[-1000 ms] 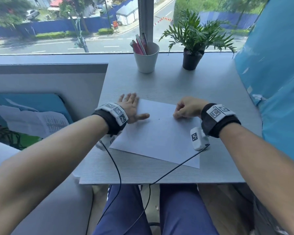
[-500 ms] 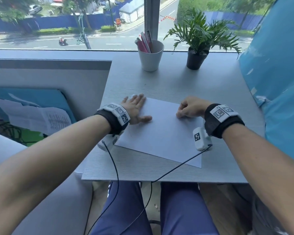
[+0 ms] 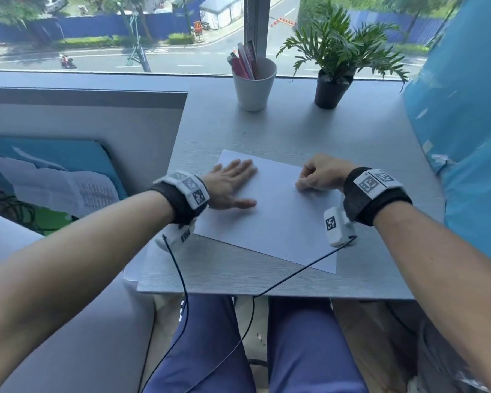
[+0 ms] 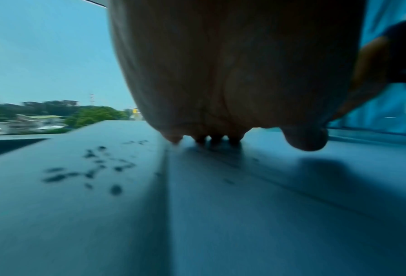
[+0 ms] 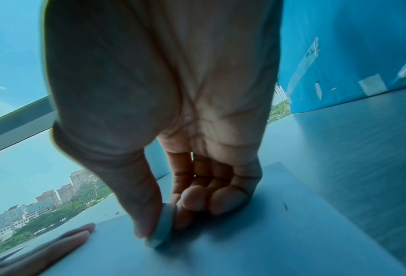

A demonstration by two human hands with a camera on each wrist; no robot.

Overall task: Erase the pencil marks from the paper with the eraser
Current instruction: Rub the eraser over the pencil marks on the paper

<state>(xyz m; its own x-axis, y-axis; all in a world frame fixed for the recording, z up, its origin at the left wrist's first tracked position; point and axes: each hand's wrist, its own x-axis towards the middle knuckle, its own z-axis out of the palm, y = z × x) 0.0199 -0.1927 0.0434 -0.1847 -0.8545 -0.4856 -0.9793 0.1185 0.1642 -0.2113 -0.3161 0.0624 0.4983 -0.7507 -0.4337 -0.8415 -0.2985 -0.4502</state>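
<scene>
The right hand (image 3: 319,175) is curled, and a small white eraser (image 5: 160,226) is pinched between its thumb and forefinger, with the eraser's lower end pressed onto the paper (image 3: 281,219) near the sheet's far right edge. The left hand (image 3: 230,184) is laid flat on the sheet's far left corner, fingers straight and together, thumb spread toward the middle. The paper is set on a grey wood-grain table (image 3: 295,129), skewed so that its long axis runs from far left to near right, with 1 corner pointed at the near table edge. Dark eraser crumbs (image 4: 88,168) are scattered on the table just left of the sheet. Against the window, a white cup (image 3: 254,86) of pens is stood beside a potted plant (image 3: 335,66); a road and a blue fence are seen outside. A blue wrapped panel (image 3: 465,123) is seen along the right side. Compared with 0.5 s ago, the left hand has been slid further onto the sheet with its fingers closed up, while the right hand has been kept at nearly the same spot
</scene>
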